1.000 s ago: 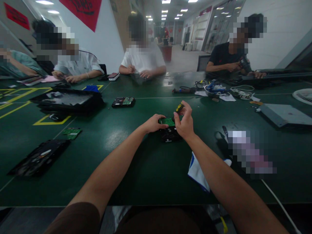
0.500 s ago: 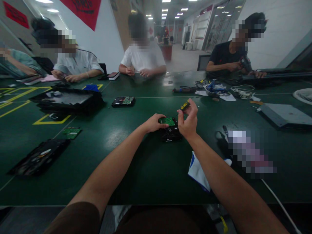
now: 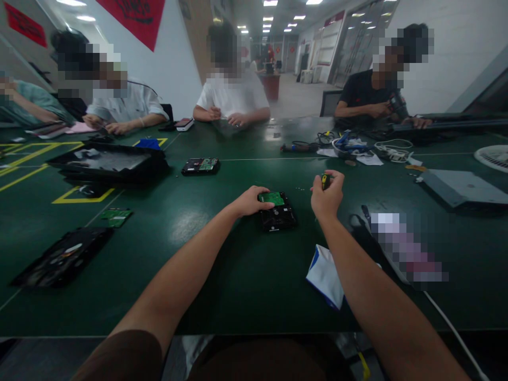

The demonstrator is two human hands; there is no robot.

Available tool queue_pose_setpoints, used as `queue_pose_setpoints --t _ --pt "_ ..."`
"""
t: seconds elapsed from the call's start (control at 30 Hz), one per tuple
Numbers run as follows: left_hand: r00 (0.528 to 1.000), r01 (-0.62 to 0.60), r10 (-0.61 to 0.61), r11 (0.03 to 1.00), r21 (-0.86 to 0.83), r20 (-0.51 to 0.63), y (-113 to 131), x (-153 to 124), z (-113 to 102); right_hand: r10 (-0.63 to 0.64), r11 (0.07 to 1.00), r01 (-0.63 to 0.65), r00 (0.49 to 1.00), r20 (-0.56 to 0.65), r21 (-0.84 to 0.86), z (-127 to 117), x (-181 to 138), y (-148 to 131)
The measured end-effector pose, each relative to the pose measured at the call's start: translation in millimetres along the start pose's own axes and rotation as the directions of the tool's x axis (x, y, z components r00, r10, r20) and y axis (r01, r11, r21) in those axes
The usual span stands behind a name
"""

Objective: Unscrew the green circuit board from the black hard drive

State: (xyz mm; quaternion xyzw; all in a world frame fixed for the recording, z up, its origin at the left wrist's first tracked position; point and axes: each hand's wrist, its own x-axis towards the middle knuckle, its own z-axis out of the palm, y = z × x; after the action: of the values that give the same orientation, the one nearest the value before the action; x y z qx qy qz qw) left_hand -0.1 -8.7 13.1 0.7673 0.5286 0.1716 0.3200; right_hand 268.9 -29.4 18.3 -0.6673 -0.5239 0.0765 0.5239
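Observation:
A black hard drive [image 3: 278, 218] with a green circuit board [image 3: 273, 198] on its upper face lies on the dark green table. My left hand [image 3: 253, 201] grips its left side, thumb over the board. To the right of the drive, my right hand [image 3: 327, 198] is closed around a yellow-and-black screwdriver handle [image 3: 325, 181]; the hand hides most of the tool. Tiny pale bits, perhaps screws [image 3: 300, 189], lie between the drive and this hand. A white cloth with blue edging [image 3: 325, 275] rests beneath my right forearm.
Another drive [image 3: 200, 165] lies farther back. At left are black trays [image 3: 111, 161], a loose green board [image 3: 116, 216] and a black casing [image 3: 63, 256]. A grey metal box [image 3: 468, 186], cables [image 3: 351, 143] and a pixelated object [image 3: 408, 246] occupy the right. Several people sit across the table.
My right hand has moved right, away from the drive, and the screwdriver has turned more upright in it. My left hand stays on the drive.

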Motion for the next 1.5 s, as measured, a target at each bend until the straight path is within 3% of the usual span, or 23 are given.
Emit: queue_pose_setpoints --t 0.13,0.2,0.3,0.53,1.5 --pt "1.0 -0.017 0.017 1.0 -0.002 0.006 0 -1 0 -0.047 0.988 0.053 0.998 0.043 -0.143 3 4 14" --pt "0.999 -0.034 0.034 0.999 0.008 -0.005 1 -1 0 -0.084 0.957 0.119 0.987 0.14 -0.263 4 4 20" --pt "0.999 -0.039 0.04 0.999 0.016 -0.016 1 -1 1 -0.038 0.905 0.17 0.945 0.324 -0.39 6 4 25" --pt "1.0 -0.018 0.018 1.0 -0.001 -0.018 0 1 2 -0.019 0.844 0.26 0.889 0.458 -0.469 12 6 26" --pt "0.999 -0.049 0.049 0.999 0.004 -0.023 -4 2 4 0.057 0.825 0.207 0.895 0.442 -0.526 16 6 20"
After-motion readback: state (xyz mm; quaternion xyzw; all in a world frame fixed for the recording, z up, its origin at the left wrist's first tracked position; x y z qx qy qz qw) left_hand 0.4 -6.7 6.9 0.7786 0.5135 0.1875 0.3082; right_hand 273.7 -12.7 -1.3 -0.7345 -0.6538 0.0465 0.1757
